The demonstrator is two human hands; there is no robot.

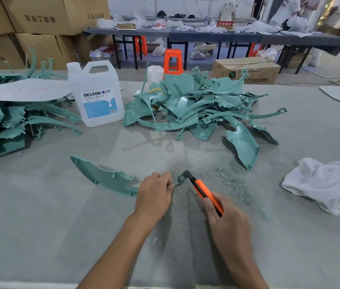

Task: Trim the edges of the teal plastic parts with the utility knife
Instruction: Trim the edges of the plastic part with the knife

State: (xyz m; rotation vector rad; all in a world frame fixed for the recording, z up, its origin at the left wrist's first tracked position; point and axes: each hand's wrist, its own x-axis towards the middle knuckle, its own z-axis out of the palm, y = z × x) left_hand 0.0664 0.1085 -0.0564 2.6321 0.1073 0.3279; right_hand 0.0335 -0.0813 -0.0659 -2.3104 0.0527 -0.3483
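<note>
The teal part (106,178) in work is a long, curved piece like a crescent. It is pointed at its far-left end and has small tabs and holes along one edge. It lies on the grey surface (50,236), and the left hand (154,192) grips its right end. The utility knife (205,192) has an orange body with a black front. The right hand (227,224) holds it by the rear, with the tip pointing up and to the left and touching the narrow end of the part. Behind, in the middle of the surface, a heap of teal parts (196,107) lies in disorder, with curved strips and wider shells. A second heap (15,126) of the same parts lies at the left edge.
</note>
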